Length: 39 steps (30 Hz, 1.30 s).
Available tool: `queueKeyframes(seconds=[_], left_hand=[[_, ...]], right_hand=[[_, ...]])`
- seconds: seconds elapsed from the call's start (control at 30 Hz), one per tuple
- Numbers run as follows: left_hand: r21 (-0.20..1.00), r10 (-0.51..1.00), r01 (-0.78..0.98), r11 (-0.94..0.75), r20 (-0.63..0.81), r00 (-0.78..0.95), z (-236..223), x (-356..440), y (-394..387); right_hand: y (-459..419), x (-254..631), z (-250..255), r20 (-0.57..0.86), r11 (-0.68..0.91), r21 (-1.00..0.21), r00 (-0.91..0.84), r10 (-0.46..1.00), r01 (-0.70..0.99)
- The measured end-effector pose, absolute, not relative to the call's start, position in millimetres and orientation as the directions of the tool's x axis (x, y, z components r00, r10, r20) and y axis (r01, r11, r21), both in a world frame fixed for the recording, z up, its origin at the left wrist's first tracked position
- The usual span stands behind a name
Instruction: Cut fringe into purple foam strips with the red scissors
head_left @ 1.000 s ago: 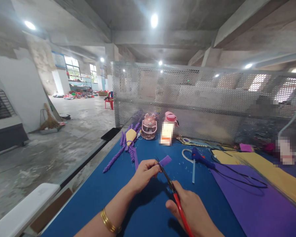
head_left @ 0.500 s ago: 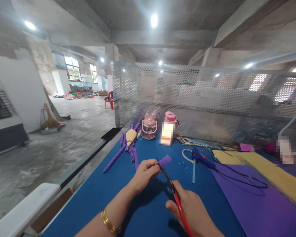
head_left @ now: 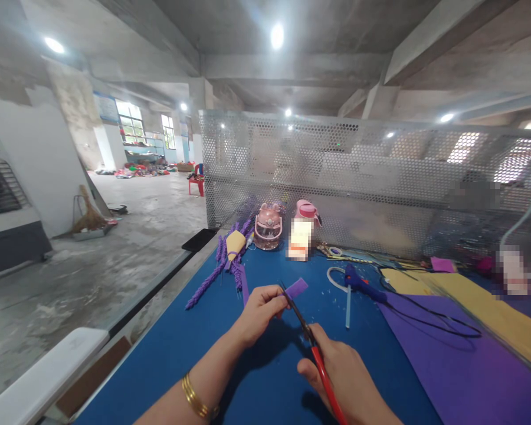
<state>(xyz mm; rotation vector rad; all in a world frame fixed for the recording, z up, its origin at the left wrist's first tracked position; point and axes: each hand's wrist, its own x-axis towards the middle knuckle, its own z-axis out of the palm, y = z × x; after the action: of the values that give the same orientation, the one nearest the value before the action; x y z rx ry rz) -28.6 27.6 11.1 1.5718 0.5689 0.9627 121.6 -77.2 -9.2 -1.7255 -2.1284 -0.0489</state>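
My left hand [head_left: 262,314] pinches a short purple strip [head_left: 297,288], whose free end sticks out past the fingertips to the right. In my right hand [head_left: 343,369] is a pair of scissors [head_left: 322,370] with red handles and dark blades. The blades lie at the strip, right by the left fingertips; whether they are fully closed is hard to make out. Beyond the left hand a longer purple strip [head_left: 244,283] lies near purple flower sprigs [head_left: 200,294] and a yellow wrapped piece [head_left: 235,243].
A blue glue gun [head_left: 363,284] rests on its stand to the right, its black cable over a purple sheet [head_left: 464,360]. Yellow sheets [head_left: 487,298] lie beyond. A pink clear bottle [head_left: 268,227] and a pink flask [head_left: 307,209] stand before the perforated metal screen [head_left: 363,177].
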Motion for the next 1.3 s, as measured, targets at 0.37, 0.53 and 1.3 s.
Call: queueKeyframes(seconds=[0.37,0.53,1.3], left_hand=[[0.962,0.803,-0.151,-0.227,0.273,0.53,9.3,-28.6,28.2],[0.963,0.806,-0.16,-0.215,0.267,0.528,9.2,-28.4,27.4],[0.962,0.797,-0.179,-0.205,0.271,0.54,13.8,-28.8,25.6]], right_hand=[[-78.9,119.1,-3.3,0.285,0.198,-0.195,-0.138,0.949,0.96],[-79.4,119.9,-5.8,0.31,0.22,-0.186,-0.155,0.938,0.958],[-77.3,121.4,-11.2,0.371,0.273,-0.214,-0.181,0.911,0.938]])
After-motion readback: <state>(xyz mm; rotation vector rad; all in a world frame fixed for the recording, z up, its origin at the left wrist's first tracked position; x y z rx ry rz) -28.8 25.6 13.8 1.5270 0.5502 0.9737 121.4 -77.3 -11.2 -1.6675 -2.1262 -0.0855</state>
